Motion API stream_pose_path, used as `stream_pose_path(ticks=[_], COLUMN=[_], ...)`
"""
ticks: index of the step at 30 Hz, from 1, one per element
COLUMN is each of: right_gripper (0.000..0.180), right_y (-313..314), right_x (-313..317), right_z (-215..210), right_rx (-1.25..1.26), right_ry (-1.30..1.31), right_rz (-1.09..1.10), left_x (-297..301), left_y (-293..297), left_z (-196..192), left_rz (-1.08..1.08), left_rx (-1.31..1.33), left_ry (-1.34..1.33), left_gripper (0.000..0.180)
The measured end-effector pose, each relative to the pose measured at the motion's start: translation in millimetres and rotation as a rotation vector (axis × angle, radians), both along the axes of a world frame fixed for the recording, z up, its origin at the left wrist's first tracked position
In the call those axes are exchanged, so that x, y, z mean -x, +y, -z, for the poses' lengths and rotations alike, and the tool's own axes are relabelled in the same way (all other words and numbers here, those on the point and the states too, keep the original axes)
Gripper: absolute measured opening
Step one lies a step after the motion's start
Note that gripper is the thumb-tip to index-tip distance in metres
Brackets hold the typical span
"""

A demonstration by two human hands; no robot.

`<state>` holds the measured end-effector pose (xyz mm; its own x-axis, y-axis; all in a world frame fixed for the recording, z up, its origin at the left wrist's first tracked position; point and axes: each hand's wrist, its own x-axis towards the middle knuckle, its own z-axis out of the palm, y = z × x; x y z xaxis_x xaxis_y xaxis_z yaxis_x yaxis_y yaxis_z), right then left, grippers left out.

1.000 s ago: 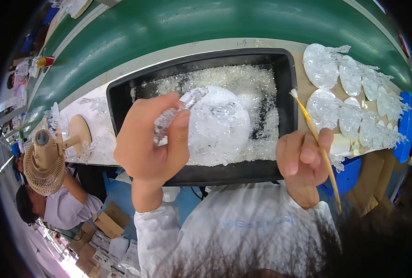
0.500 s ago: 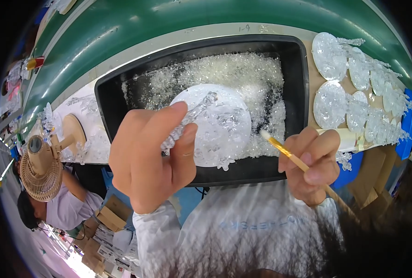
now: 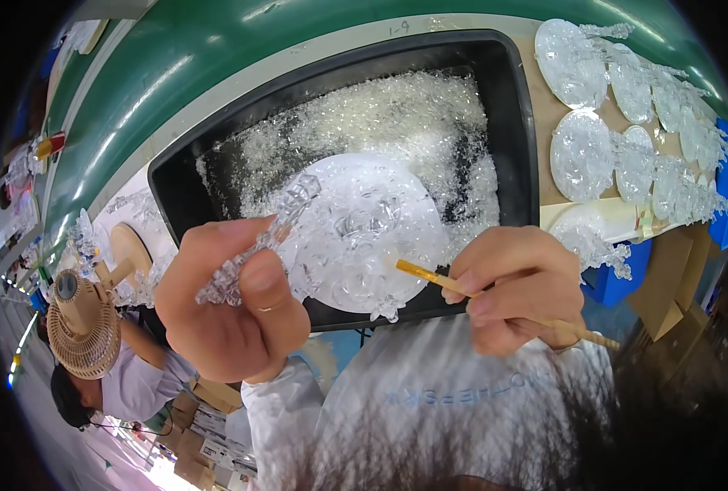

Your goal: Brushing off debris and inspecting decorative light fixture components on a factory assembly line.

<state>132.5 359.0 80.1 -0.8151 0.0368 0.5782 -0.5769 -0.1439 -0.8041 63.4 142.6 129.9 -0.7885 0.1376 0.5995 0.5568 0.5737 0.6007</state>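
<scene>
My left hand (image 3: 229,307) grips the handle of a clear round plastic piece (image 3: 368,233) with moulded shapes, holding it over a black tray (image 3: 175,184). My right hand (image 3: 519,290) pinches a thin yellow stick (image 3: 429,277) whose tip touches the lower right edge of the disc. The tray is filled with clear plastic fragments (image 3: 396,114).
Several more clear round pieces (image 3: 581,155) lie in rows on the bench to the right of the tray. A blue bin (image 3: 724,196) is at the far right. A small woven-look fan (image 3: 81,323) stands at the left, above another person (image 3: 110,385) seated below. A green surface (image 3: 216,57) runs behind the tray.
My right hand has turned the stick from upright to lying flat and brought its tip against the disc. The disc and my left hand appear closer and larger in view.
</scene>
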Motion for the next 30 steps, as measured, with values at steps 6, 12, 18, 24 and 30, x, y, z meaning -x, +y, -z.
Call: stream_pose_path(ticks=[6, 12, 18, 24, 30], right_gripper=[0.024, 0.023, 0.02, 0.023, 0.024], right_y=[-5.2, -7.5, -3.2, -11.3, -2.5], right_x=[0.3, 3.9, 4.9, -0.7, 3.5], right_z=[-7.2, -4.3, -10.7, -2.9, -10.6], right_rx=[-0.087, -0.084, -0.132, -0.019, -0.11], right_ry=[-0.055, 0.007, 0.027, 0.036, -0.01], right_rz=[0.066, 0.1, 0.095, 0.169, 0.09], left_x=[-1.8, -6.7, -5.9, -7.2, -5.7], left_y=[4.7, 2.0, 4.7, 5.6, -1.4], left_z=[-1.8, 1.0, -1.1, -1.9, -2.5], left_rz=[0.006, -0.073, -0.077, -0.117, -0.012], left_rx=[-0.06, -0.061, -0.097, -0.06, -0.05], left_ry=[-0.033, -0.033, -0.042, -0.03, 0.028], left_gripper=[0.039, 0.039, 0.037, 0.04, 0.027])
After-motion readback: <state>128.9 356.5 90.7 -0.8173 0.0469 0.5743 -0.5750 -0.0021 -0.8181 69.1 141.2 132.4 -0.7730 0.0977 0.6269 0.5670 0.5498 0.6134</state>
